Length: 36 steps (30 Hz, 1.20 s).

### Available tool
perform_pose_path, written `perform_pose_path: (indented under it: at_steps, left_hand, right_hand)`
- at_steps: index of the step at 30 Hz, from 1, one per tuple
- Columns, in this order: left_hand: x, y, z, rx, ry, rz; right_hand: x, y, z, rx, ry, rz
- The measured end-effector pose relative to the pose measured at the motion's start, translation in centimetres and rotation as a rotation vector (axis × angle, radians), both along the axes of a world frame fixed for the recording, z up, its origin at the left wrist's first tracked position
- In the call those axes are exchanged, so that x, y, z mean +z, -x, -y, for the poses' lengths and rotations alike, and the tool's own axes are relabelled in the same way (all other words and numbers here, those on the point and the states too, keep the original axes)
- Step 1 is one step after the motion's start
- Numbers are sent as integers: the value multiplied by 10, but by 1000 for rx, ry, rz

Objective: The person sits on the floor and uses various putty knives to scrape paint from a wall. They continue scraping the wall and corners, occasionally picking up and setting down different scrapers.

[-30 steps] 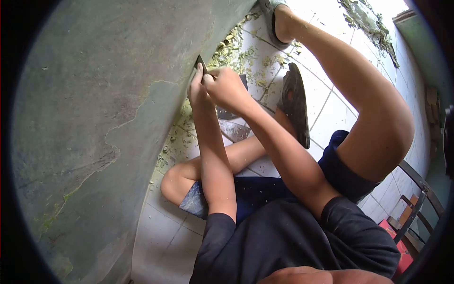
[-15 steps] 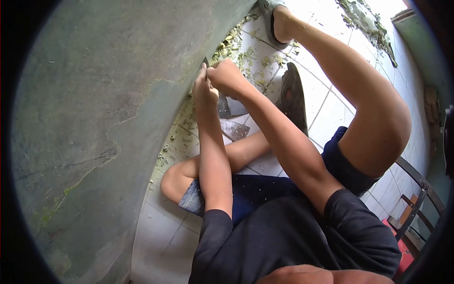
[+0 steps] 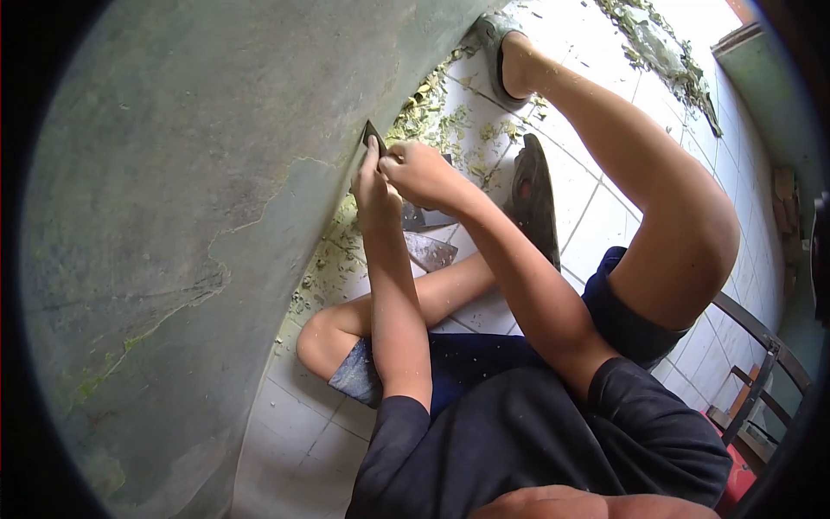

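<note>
A dark flat scraper blade (image 3: 373,136) rests its pointed corner against or very close to the green-grey wall (image 3: 259,130), low down near the floor. My left hand (image 3: 377,199) is closed around the scraper, its thumb laid along the blade. Beside it, my right hand (image 3: 424,177) is closed with its fingers curled at the same tool; its handle is hidden by both hands. Below the hands, a grey metal plate (image 3: 424,216) lies on the floor, partly covered by my wrists. A smeared, pointed metal piece (image 3: 430,252) lies nearer my bent leg.
Green and yellow paint flakes (image 3: 432,108) lie along the wall's foot on white tiles (image 3: 596,225). A peeling edge (image 3: 226,251) runs across the wall. More peelings with clear plastic (image 3: 657,43) lie at the top right. A dark metal frame (image 3: 761,363) stands at right.
Both hands have moved slightly down in view, and more of the blade shows above my left thumb. The right hand has turned a little. The whole view has shifted slightly.
</note>
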State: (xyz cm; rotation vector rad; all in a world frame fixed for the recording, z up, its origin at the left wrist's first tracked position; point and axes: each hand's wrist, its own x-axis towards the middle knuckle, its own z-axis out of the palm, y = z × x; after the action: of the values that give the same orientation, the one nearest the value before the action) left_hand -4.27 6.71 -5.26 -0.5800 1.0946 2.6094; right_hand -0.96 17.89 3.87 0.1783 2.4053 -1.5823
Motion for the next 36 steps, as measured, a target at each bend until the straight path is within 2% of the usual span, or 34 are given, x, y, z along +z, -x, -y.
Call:
perform_pose_path:
  at_steps: [1, 3, 4, 5, 9, 11, 13, 15, 17, 20, 29, 32, 33, 36]
  left_hand:
    - [8, -5, -2, 50, 63, 41]
    - [-11, -11, 16, -30, 113, -36]
    - [-10, -18, 24, -91, 178, -37]
    - [6, -26, 29, -181, 313, -32]
    - [36, -55, 36, -224, 461, -16]
    - [44, -62, 42, -250, 537, -31]
    - [43, -62, 51, -241, 582, -58]
    - [46, -61, 56, -225, 576, -129]
    - [49, -61, 56, -159, 659, -236]
    - [60, -63, 58, -161, 805, -305]
    - [62, -65, 52, -61, 695, -270]
    - [59, -63, 49, 28, 354, -210]
    - [57, -62, 48, 27, 360, -202]
    - [36, -58, 50, 111, 145, -62]
  right_hand:
    - [5, -3, -7, 6, -1, -8]
    - [13, -11, -21, 206, 229, 252]
    - [-1, -14, -23, 261, 290, 245]
    - [-5, -17, -22, 269, 287, 240]
    - [-3, -22, -16, 322, 356, 370]
    - [4, -27, -6, 332, 183, 351]
    - [8, -32, 0, 318, 192, 329]
    - [7, -35, 4, 256, 97, 139]
    - [17, -35, 3, 267, 53, 119]
    - [5, -34, 9, 257, -74, -132]
    - [29, -41, 18, 228, -186, -235]
    - [29, -42, 21, 242, -281, -181]
    - [28, -43, 22, 244, -273, -174]
    - [24, -45, 23, 241, -321, -172]
